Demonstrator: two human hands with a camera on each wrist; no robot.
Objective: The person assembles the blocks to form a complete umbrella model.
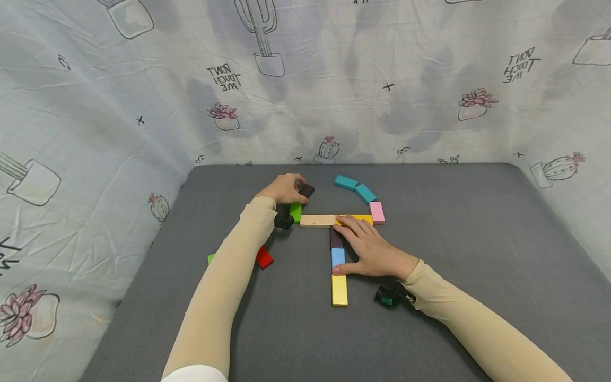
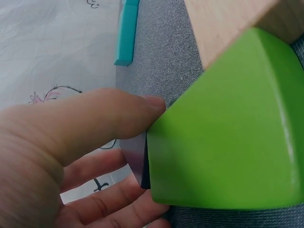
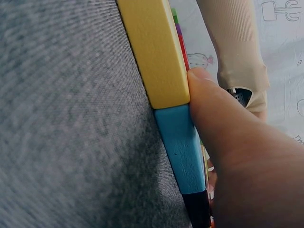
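My left hand (image 1: 282,189) pinches a dark brown block (image 1: 307,190) between thumb and fingers, at the far end of a green block (image 1: 295,213). In the left wrist view the dark block (image 2: 136,159) adjoins the large green face (image 2: 223,133). A plain wood block (image 1: 317,221) and an orange-yellow block (image 1: 367,218) form a crosswise row. Below it run another dark block (image 1: 336,239), a blue block (image 1: 338,257) and a yellow block (image 1: 339,291). My right hand (image 1: 374,249) rests on this column with fairly straight fingers, its thumb touching near the blue-yellow joint (image 3: 187,105).
Two teal blocks (image 1: 365,193) and a pink block (image 1: 376,213) curve along the upper right of the row. A red block (image 1: 264,258) and a green block (image 1: 210,258) lie partly behind my left forearm. A patterned cloth (image 1: 363,106) hangs behind the grey table (image 1: 453,223).
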